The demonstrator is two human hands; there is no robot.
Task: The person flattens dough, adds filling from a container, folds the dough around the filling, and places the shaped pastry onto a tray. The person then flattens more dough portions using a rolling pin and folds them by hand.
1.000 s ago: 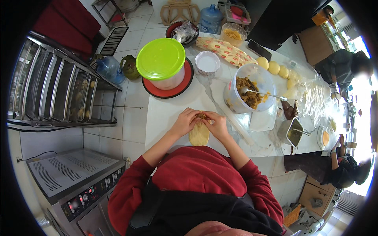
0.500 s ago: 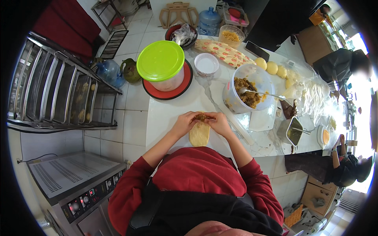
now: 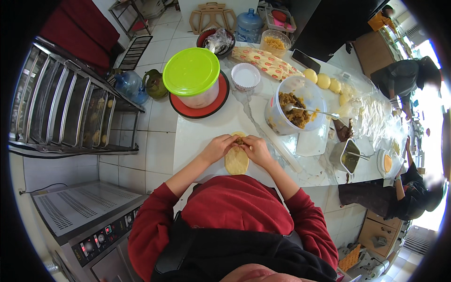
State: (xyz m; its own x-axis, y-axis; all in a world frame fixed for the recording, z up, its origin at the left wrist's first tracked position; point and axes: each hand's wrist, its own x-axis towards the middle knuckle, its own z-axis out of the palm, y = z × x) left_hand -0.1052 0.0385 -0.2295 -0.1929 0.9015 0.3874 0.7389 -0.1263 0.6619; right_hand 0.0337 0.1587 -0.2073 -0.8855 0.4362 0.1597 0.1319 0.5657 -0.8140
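One smooth, flattened oval of dough (image 3: 236, 162) lies on the glossy bench (image 3: 199, 131), its near end by the red sweatshirt (image 3: 237, 204). At the dough's far end, left hand (image 3: 218, 147) and right hand (image 3: 257, 149) pinch it with bent fingers around lumpy brown filling (image 3: 239, 140). Left of the dough, bare bench runs to a straight edge; right, a long pale bar (image 3: 287, 157) lies before the translucent round plastic tub (image 3: 278, 120).

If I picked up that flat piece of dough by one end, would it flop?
Probably: the dough looks thin and soft, so it would likely droop. The filling near its far end, between the left hand and right hand, looks lumpy, so bits might drop off.
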